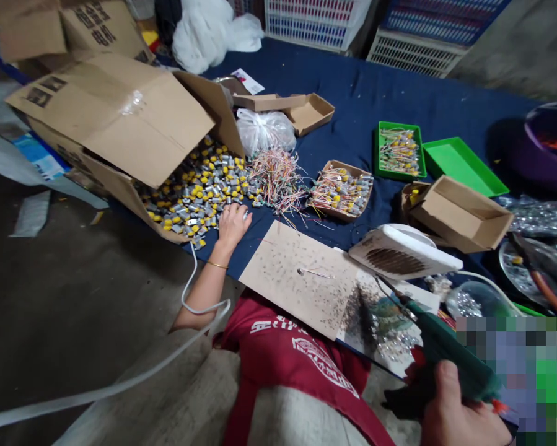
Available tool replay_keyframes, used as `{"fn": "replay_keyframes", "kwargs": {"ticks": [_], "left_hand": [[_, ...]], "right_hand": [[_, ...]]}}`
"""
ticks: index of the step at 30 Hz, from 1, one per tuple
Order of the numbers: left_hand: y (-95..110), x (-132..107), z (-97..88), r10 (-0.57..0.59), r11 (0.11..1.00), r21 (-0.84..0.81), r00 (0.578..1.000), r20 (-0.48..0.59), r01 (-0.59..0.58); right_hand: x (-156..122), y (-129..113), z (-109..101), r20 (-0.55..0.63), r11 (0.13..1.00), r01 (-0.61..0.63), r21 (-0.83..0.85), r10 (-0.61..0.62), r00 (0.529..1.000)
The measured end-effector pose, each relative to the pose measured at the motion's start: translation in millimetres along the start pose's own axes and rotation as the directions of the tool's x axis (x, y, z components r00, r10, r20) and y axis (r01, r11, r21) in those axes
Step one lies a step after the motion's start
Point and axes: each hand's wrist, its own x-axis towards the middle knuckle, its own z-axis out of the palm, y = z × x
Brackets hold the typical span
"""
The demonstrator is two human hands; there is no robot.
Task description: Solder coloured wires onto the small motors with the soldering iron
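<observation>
My left hand (234, 224) rests at the edge of a heap of small motors (208, 179) with yellow ends, which spill from a tipped cardboard box (134, 118). Its fingers curl over what looks like one small motor, mostly hidden. In my right hand (461, 409), at the lower right, is a green soldering gun (450, 347), its tip angled up and left over the work board. On the brown board (301, 279) lies one small part with thin wires (314, 272). A bundle of loose coloured wires (278, 176) sits beside the motor heap.
Wired motors fill a small carton (341, 189) and a green tray (400, 150). A white fan-like unit (401, 251) stands behind the board. A second green tray (464, 164), an open carton (461, 214) and a purple basin (545, 148) are rightward. A white cable (185, 291) crosses my left forearm.
</observation>
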Motion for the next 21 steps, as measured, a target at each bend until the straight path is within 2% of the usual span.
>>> {"fn": "replay_keyframes", "kwargs": {"ticks": [2,5,8,12,15,17,18,19,20,21], "left_hand": [[1.0,0.5,-0.7,-0.011,1.0,0.0,1.0,0.003,0.011],[0.1,4.2,-1.1,-0.013,1.0,-0.017,1.0,0.005,0.013],[-7.2,12.4,-2.1,-0.002,0.998,-0.065,1.0,-0.002,0.002],[-15.9,25.8,-11.3,-0.031,0.985,-0.172,0.998,-0.057,0.021],[1.1,28.1,-20.2,-0.048,0.974,-0.225,0.989,-0.141,0.016],[29.6,19.9,-20.3,0.062,0.96,-0.263,0.988,-0.14,-0.098],[47.9,12.7,-17.7,0.184,0.934,-0.291,0.978,-0.098,-0.205],[67.5,3.8,-13.5,0.329,0.887,-0.329,0.943,-0.043,-0.324],[87.2,-6.0,-8.3,0.484,0.818,-0.369,0.875,0.03,-0.441],[105.9,-15.7,-2.5,0.624,0.739,-0.403,0.774,0.109,-0.539]], "right_hand": [[-2.0,-11.1,1.9,-0.08,0.997,-0.07,-0.017,0.069,0.994],[-2.8,-18.2,2.9,-0.088,0.995,-0.096,-0.018,0.094,0.992],[-2.7,-12.3,1.3,-0.141,0.994,-0.1,-0.043,0.093,0.986],[-3.9,0.0,-1.4,-0.105,0.995,-0.093,0.037,0.096,0.99],[-3.6,2.6,-2.0,-0.105,0.998,-0.059,0.029,0.062,0.993],[-2.9,0.9,-1.6,-0.107,0.998,-0.05,0.037,0.054,0.993],[-2.8,-0.6,-1.3,-0.102,0.998,-0.048,0.05,0.053,0.993],[-3.0,-2.3,-1.0,-0.101,0.997,-0.048,0.064,0.055,0.993],[-3.7,-4.1,-0.9,-0.108,0.996,-0.051,0.072,0.059,0.992],[-4.8,-5.9,-1.0,-0.118,0.995,-0.056,0.077,0.065,0.991]]}}
